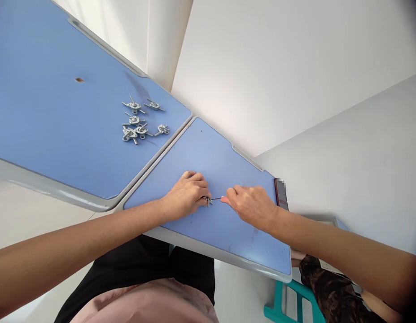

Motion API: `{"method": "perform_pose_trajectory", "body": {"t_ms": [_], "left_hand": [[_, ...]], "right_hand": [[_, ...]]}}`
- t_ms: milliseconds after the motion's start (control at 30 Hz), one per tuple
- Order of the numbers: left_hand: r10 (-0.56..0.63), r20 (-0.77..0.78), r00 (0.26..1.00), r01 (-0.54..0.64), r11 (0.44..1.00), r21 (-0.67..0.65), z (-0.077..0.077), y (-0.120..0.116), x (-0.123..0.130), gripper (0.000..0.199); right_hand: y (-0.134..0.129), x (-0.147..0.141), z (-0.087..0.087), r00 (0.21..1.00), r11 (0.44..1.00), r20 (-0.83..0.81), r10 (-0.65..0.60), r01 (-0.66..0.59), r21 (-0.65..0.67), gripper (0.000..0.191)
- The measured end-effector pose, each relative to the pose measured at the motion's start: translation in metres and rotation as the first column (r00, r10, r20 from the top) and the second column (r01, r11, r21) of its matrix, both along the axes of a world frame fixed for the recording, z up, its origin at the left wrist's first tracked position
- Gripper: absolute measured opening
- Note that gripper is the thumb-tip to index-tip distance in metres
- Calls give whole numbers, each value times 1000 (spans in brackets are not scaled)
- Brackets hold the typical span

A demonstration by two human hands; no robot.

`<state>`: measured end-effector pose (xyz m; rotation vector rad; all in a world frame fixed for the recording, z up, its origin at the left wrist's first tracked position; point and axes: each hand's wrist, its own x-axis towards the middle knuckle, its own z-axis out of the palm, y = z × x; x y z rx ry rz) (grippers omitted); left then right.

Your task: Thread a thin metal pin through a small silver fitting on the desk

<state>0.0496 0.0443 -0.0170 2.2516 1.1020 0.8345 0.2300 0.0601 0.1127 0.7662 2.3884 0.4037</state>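
Observation:
My left hand [191, 195] is closed on a small silvery metal valve [208, 201], holding it down at the blue desk [214, 154]. Most of the valve is hidden by my fingers; short metal stubs show at their tips. To its right, my right hand [250, 202] is closed round a thin dark screwdriver-like tool [216, 198]. The tool's shaft points left and its end meets the valve or lies very close to it. Its handle is hidden inside my hand.
Several similar metal valves [134, 106] lie loosely grouped on the adjoining blue desk [59, 112]. A dark phone-like object [282, 195] rests at my desk's right edge. Beyond it are a person's patterned clothing [332, 287] and a teal frame [300, 298]. White walls border the desks.

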Motion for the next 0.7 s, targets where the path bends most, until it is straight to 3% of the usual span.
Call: {"method": "perform_pose_trajectory", "body": {"t_ms": [133, 267, 367, 433, 500, 600, 700], "left_hand": [[-1, -9, 1000, 1, 1000, 0, 0, 0, 0, 7], [-7, 0, 1000, 7, 1000, 12, -2, 1, 0, 6], [-6, 12, 1000, 6, 1000, 23, -3, 1, 0, 6], [-5, 17, 1000, 5, 999, 31, -4, 1, 0, 7], [-4, 18, 1000, 3, 999, 35, -4, 1, 0, 7], [-4, 18, 1000, 3, 999, 32, -3, 1, -1, 6], [-7, 13, 1000, 7, 1000, 28, -2, 1, -1, 6]], "right_hand": [[-4, -1, 0, 998, 1000, 56, 25, -24, -12, 42], [-7, 0, 3, 995, 998, 100, 26, -21, -55, 11], [-6, 0, 1, 995, 994, 95, 9, 1, -111, 15], [-4, -4, 0, 996, 988, 70, -56, 65, -138, 20], [-3, -11, 0, 979, 973, 57, -196, 201, -114, 29], [-2, -20, 5, 911, 905, 44, -411, 413, -101, 36], [-2, -19, 11, 902, 881, -17, -431, 417, -222, 21]]}}
